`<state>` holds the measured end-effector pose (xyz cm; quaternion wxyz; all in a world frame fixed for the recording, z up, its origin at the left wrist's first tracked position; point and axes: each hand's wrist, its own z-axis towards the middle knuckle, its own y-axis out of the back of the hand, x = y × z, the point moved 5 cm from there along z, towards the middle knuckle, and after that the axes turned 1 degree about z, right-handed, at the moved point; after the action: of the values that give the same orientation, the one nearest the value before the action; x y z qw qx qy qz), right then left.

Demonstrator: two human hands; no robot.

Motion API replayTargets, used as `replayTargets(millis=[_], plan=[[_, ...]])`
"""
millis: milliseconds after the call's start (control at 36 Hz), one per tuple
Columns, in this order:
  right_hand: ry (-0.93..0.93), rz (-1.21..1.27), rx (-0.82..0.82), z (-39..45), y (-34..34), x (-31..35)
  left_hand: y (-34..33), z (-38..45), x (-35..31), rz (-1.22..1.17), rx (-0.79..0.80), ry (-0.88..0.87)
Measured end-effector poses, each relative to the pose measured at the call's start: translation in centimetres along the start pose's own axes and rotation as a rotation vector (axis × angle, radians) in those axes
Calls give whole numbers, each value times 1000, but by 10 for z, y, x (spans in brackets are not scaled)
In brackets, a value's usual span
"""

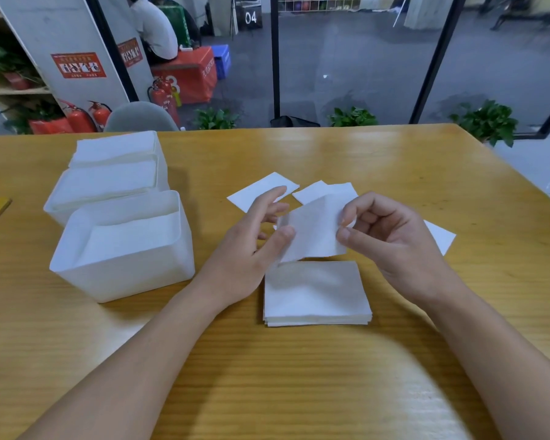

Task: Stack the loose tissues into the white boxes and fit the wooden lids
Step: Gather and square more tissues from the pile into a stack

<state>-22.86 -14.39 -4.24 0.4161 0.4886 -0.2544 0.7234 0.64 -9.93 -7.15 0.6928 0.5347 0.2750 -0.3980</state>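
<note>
Wooden table point(299, 376) under me: at left sit three white boxes point(121, 246) holding tissues. My left hand point(251, 249) and right hand point(391, 246) both pinch one tissue point(315, 230) above the stack point(315, 293). Loose tissues point(264, 188) lie beyond, one at far right.

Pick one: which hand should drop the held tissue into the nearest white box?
Left, probably. Left hand and right hand both pinch the tissue, but the nearest box sits directly beside the left hand; the right would have to cross over.
</note>
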Motion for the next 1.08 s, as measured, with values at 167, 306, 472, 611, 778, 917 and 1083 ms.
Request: replayTargets(millis=[167, 306, 472, 611, 778, 917, 1083], plan=[[-3, 67, 42, 0, -1, -2, -5, 0, -2, -114, 1, -20], [-53, 79, 69, 2, 5, -3, 6, 2, -3, -238, -111, -53], [-212, -35, 20, 2, 10, -12, 11, 0, -3, -387, -99, 13], [-352, -38, 31, 0, 10, -18, 11, 0, -3, -382, -7, 60], [-524, -141, 132, -5, 18, -25, 14, -3, 3, -252, 153, 171], [-537, -195, 247, -7, 21, -21, 11, -5, 7, -209, 225, 229], [-519, -235, 236, -6, 24, -21, 11, -6, 11, -54, 233, 208]])
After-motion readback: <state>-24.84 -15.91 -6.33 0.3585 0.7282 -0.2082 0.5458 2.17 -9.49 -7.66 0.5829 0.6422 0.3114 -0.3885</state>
